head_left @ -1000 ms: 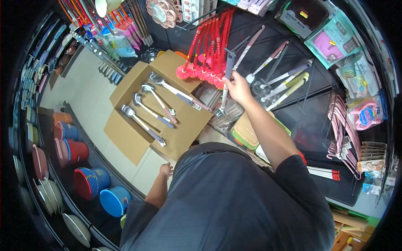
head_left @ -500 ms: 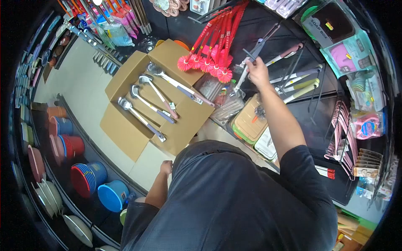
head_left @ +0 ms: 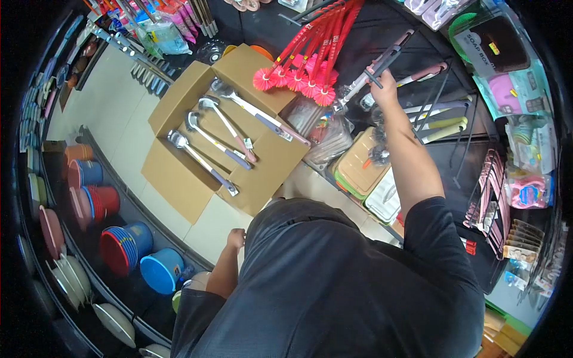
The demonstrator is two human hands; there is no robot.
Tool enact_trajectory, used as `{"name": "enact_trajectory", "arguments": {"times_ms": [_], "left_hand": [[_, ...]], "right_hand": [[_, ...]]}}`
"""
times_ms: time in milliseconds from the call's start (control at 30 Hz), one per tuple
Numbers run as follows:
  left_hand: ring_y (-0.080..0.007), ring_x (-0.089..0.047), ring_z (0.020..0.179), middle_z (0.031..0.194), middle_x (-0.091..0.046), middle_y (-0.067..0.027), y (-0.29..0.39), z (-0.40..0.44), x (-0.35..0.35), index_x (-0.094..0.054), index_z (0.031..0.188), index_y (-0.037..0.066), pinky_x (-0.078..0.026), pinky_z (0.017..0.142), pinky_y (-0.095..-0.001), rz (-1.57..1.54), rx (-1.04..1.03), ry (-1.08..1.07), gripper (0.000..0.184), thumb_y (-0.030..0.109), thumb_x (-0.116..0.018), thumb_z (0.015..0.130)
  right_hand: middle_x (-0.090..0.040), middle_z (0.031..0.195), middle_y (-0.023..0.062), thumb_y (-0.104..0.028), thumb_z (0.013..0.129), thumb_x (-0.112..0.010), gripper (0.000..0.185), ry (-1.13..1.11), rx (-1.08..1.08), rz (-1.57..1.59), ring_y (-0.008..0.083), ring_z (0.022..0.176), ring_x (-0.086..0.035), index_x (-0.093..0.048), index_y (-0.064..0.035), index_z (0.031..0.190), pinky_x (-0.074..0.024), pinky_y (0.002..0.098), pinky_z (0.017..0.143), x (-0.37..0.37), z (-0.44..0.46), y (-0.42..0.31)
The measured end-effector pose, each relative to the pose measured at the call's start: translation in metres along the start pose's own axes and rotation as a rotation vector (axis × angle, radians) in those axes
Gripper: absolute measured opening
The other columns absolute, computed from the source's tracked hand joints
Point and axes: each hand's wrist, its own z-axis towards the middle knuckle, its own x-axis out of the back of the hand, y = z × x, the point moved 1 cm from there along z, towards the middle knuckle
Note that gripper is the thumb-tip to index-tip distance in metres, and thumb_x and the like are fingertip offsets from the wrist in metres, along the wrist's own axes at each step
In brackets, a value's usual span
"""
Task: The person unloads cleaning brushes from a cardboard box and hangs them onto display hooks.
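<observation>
Even, moderately bright light shows the pale floor and cardboard box clearly, with faint glare on the clear plastic packaging, while the black shirt swallows detail and wide-angle distortion bows the left shelf, softly blurred toward the black-cornered edges.

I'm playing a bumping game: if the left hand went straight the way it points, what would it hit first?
Probably the open brown cardboard box, at its near edge, though I can't tell whether the left hand hangs higher.
</observation>
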Motion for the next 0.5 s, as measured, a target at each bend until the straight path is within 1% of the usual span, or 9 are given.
{"name": "enact_trajectory", "arguments": {"times_ms": [67, 133, 167, 200, 267, 300, 400, 467, 500], "left_hand": [[-0.0286, -0.060, 0.073, 0.084, -0.062, -0.0158, -0.002, 0.000, 0.000, -0.060, 0.088, -0.006, -0.049, 0.057, -0.0396, -0.011, 0.014, -0.006, 0.027, 0.016, -0.046, 0.083], [-0.0288, -0.060, 0.073, 0.082, -0.062, -0.0153, -0.024, 0.019, 0.001, -0.060, 0.084, -0.006, -0.049, 0.058, -0.0401, -0.024, 0.029, -0.009, 0.025, 0.015, -0.046, 0.082], [-0.0274, -0.060, 0.070, 0.079, -0.061, -0.0150, -0.061, 0.054, 0.000, -0.059, 0.080, -0.005, -0.049, 0.057, -0.0396, 0.176, -0.178, -0.061, 0.024, 0.014, -0.046, 0.082], [-0.0261, -0.059, 0.068, 0.076, -0.060, -0.0146, -0.052, 0.045, 0.003, -0.059, 0.076, -0.005, -0.048, 0.056, -0.0392, 0.376, -0.379, -0.109, 0.023, 0.013, -0.046, 0.081], [-0.0247, -0.058, 0.062, 0.071, -0.058, -0.0157, -0.008, 0.000, -0.001, -0.059, 0.071, -0.004, -0.047, 0.056, -0.0379, 0.009, -0.045, 0.015, 0.023, 0.013, -0.046, 0.080], [-0.0251, -0.057, 0.060, 0.067, -0.057, -0.0161, -0.021, 0.010, -0.002, -0.058, 0.069, -0.003, -0.046, 0.056, -0.0367, 0.095, -0.144, 0.029, 0.025, 0.014, -0.045, 0.080], [-0.0246, -0.055, 0.060, 0.065, -0.058, -0.0167, -0.013, 0.005, -0.001, -0.058, 0.068, -0.003, -0.044, 0.058, -0.0383, 0.132, -0.097, 0.015, 0.027, 0.018, -0.046, 0.079], [-0.0247, -0.055, 0.060, 0.066, -0.058, -0.0167, -0.013, 0.007, -0.001, -0.058, 0.066, -0.003, -0.044, 0.060, -0.0388, 0.140, -0.098, 0.032, 0.027, 0.018, -0.046, 0.078], [-0.0248, -0.056, 0.061, 0.066, -0.058, -0.0167, -0.014, 0.009, -0.001, -0.057, 0.065, -0.003, -0.044, 0.062, -0.0393, 0.159, -0.112, 0.032, 0.028, 0.019, -0.047, 0.078]], "right_hand": [[-0.062, 0.089, 0.0050, -0.018, 0.090, -0.059, 0.034, -0.001, 0.029, 0.101, 0.0098, 0.066, -0.059, -0.051, 0.0006, 0.117, -0.0463, 0.0228, 0.059, -0.002, 0.005, 0.003], [-0.063, 0.091, 0.0077, -0.018, 0.089, -0.059, 0.035, 0.030, 0.136, 0.002, 0.0123, 0.066, -0.060, -0.050, 0.0019, 0.117, -0.0476, 0.0247, 0.060, 0.001, 0.005, -0.011], [-0.063, 0.090, 0.0090, -0.019, 0.089, -0.059, 0.035, 0.068, 0.091, -0.060, 0.0133, 0.066, -0.061, -0.051, 0.0025, 0.115, -0.0481, 0.0255, 0.060, 0.004, 0.006, -0.016], [-0.064, 0.090, 0.0103, -0.019, 0.089, -0.060, 0.034, 0.100, 0.046, -0.119, 0.0143, 0.065, -0.061, -0.051, 0.0031, 0.112, -0.0486, 0.0263, 0.060, 0.003, 0.007, -0.012], [-0.061, 0.079, 0.0088, -0.021, 0.088, -0.060, 0.027, 0.165, 0.185, -0.161, 0.0150, 0.066, -0.062, -0.052, 0.0028, 0.098, -0.0485, 0.0277, 0.057, -0.001, 0.026, 0.022], [-0.059, 0.079, 0.0078, -0.019, 0.089, -0.059, 0.025, 0.130, 0.083, -0.089, 0.0148, 0.067, -0.062, -0.051, 0.0025, 0.096, -0.0485, 0.0273, 0.056, -0.001, 0.031, 0.029], [-0.058, 0.088, 0.0078, -0.012, 0.089, -0.057, 0.020, 0.135, 0.037, -0.006, 0.0132, 0.073, -0.062, -0.049, 0.0024, 0.101, -0.0498, 0.0225, 0.062, -0.005, 0.047, 0.062], [-0.059, 0.091, 0.0063, -0.009, 0.088, -0.059, 0.024, 0.157, -0.069, 0.162, 0.0121, 0.077, -0.061, -0.049, 0.0017, 0.107, -0.0493, 0.0210, 0.065, -0.004, 0.033, 0.042], [-0.059, 0.090, 0.0061, -0.008, 0.086, -0.060, 0.026, 0.137, -0.018, 0.124, 0.0124, 0.078, -0.061, -0.049, 0.0016, 0.108, -0.0495, 0.0215, 0.067, -0.002, 0.030, 0.040]]}}
